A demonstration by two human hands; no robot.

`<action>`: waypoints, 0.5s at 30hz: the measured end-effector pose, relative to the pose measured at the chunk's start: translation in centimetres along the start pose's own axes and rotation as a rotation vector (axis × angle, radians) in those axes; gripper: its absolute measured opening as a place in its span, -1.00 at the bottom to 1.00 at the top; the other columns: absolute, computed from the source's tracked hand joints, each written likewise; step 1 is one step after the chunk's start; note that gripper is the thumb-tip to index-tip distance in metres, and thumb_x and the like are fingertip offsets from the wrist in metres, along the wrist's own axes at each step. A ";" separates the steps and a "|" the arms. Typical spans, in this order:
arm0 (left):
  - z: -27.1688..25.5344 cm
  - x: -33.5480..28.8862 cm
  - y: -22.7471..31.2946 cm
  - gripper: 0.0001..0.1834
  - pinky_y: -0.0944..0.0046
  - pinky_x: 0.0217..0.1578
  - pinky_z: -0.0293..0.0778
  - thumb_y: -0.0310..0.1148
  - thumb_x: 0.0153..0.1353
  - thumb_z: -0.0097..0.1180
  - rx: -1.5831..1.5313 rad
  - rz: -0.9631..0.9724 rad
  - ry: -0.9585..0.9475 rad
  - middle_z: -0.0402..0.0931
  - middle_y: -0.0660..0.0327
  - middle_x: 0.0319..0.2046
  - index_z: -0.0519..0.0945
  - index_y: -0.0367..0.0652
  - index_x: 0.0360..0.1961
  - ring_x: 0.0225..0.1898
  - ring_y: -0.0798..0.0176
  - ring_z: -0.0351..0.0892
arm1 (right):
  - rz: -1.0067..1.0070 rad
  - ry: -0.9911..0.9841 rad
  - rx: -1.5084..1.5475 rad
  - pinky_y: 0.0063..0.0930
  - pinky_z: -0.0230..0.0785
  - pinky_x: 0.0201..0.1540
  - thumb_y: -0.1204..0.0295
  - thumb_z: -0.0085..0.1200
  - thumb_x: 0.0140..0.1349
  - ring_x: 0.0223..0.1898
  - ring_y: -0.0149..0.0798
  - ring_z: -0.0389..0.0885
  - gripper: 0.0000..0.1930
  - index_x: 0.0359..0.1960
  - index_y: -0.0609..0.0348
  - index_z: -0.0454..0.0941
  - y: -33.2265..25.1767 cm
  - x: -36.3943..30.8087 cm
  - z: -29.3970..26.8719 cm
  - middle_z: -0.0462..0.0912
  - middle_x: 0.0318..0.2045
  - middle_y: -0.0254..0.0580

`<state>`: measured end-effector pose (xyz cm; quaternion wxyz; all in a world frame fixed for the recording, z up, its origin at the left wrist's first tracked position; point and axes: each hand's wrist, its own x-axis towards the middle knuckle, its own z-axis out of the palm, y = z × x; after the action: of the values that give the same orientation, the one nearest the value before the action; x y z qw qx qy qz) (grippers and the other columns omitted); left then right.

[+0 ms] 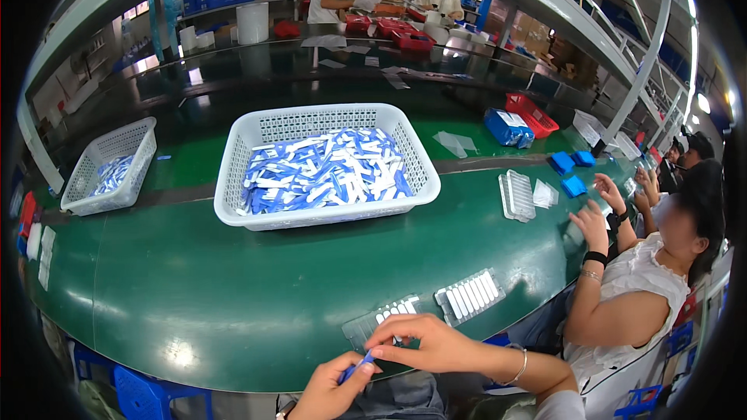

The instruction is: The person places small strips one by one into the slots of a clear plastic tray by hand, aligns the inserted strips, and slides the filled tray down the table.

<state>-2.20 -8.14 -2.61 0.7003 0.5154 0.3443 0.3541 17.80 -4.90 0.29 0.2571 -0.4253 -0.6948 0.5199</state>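
My left hand (336, 389) is closed around a small, slim blue plastic piece (352, 371) at the near edge of the green table. Thumb and forefinger of my right hand (426, 344) pinch the upper end of that same piece. Just beyond my right hand lies a clear blister tray (359, 331) with several white strips in it, partly covered by my fingers. Beside it, to the right, a second clear tray (470, 296) holds a row of white strips. Farther off, a big white basket (233, 216) is filled with loose blue and white pieces (334, 171).
A smaller white basket (109, 201) with similar pieces stands at the left. Blue packs (510, 129), a red basket (533, 115) and stacked clear trays (517, 195) are at the right. A co-worker (615, 295) sits close on my right, hands raised over the table.
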 end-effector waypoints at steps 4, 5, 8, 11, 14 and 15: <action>0.5 0.9 0.2 -0.70 0.54 -0.62 0.03 -0.19 0.39 -0.12 -0.069 -0.111 0.013 0.22 0.47 -0.65 0.49 -0.20 -0.31 -0.64 0.60 0.08 | -0.017 0.170 0.009 -0.59 0.23 -0.46 0.37 0.10 0.22 -0.46 -0.44 0.46 -0.85 -0.28 0.15 0.62 1.4 -0.9 0.5 0.62 -0.39 -0.34; 0.5 0.9 0.4 -0.70 0.54 -0.62 0.03 -0.19 0.39 -0.12 -0.063 -0.124 0.006 0.22 0.47 -0.65 0.49 -0.20 -0.31 -0.64 0.60 0.08 | -0.048 0.237 0.003 -0.59 0.24 -0.48 0.43 0.11 0.21 -0.47 -0.44 0.47 -0.88 -0.28 0.17 0.62 1.1 -0.9 0.4 0.64 -0.40 -0.34; 0.7 1.5 0.4 -0.69 0.53 -0.63 0.03 -0.19 0.40 -0.14 -0.109 -0.149 0.031 0.22 0.47 -0.66 0.49 -0.19 -0.34 -0.65 0.59 0.08 | -0.126 0.313 0.046 -0.60 0.26 -0.47 0.47 0.12 0.19 -0.45 -0.44 0.49 -0.90 -0.29 0.18 0.62 1.1 -1.1 -0.1 0.66 -0.38 -0.32; 0.9 2.0 0.4 -0.69 0.54 -0.64 0.02 -0.19 0.40 -0.14 -0.062 -0.091 0.057 0.22 0.47 -0.68 0.48 -0.19 -0.36 -0.66 0.59 0.09 | -0.155 0.283 0.102 -0.61 0.34 -0.40 0.50 0.13 0.19 -0.38 -0.41 0.54 -0.84 -0.19 0.18 0.62 0.9 -1.8 0.1 0.66 -0.27 -0.27; 0.6 2.2 0.7 -0.70 0.53 -0.64 0.02 -0.21 0.40 -0.14 -0.122 -0.221 0.010 0.21 0.46 -0.69 0.46 -0.17 -0.40 -0.67 0.59 0.09 | -0.178 0.250 0.156 -0.60 0.39 -0.36 0.49 0.14 0.19 -0.33 -0.39 0.57 -0.77 -0.10 0.17 0.59 1.6 -1.8 -0.2 0.65 -0.20 -0.22; 0.5 2.2 0.5 -0.73 0.53 -0.65 0.03 -0.24 0.39 -0.13 -0.129 -0.197 -0.014 0.26 0.43 -0.67 0.46 -0.17 -0.38 -0.67 0.58 0.10 | -0.175 0.251 0.141 -0.60 0.39 -0.37 0.50 0.14 0.18 -0.32 -0.39 0.57 -0.78 -0.11 0.16 0.60 1.6 -1.6 -0.3 0.65 -0.20 -0.22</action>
<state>-0.73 -6.43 -2.28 0.7657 0.4355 0.3649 0.3015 19.39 -5.97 -0.94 0.4154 -0.4055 -0.6534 0.4859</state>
